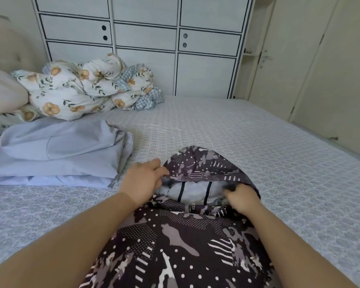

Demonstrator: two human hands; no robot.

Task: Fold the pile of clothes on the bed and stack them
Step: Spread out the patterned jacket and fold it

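Home bedroom: bed, floral duvet, white wardrobe.

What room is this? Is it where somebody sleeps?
Most likely a bedroom. There is a big bed with a flowery quilt bunched beside a pillow, and a tall white wardrobe stands behind it. Folded clothes lie on the bed too.

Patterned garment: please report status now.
Left hand and right hand each pinch the hood edge of the patterned garment. Folded pale blue clothes lie left. Nothing blocks.
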